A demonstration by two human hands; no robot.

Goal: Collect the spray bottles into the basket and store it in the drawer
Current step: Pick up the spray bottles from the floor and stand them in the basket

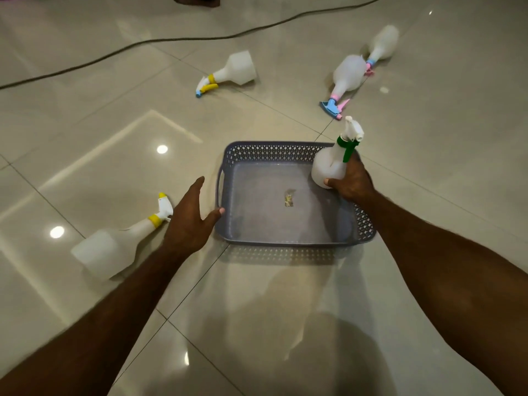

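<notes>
A grey perforated basket sits on the tiled floor in front of me. My right hand grips a white spray bottle with a green collar, held over the basket's right side. My left hand is open, its thumb touching the basket's left rim. A white bottle with a yellow collar lies on the floor left of that hand. Farther off lie a yellow-and-blue-nozzled bottle, a blue-and-pink-nozzled bottle and another white bottle behind it.
A small scrap lies on the basket's bottom. A dark cable runs across the floor at the back. A dark object sits at the top edge. No drawer is in view.
</notes>
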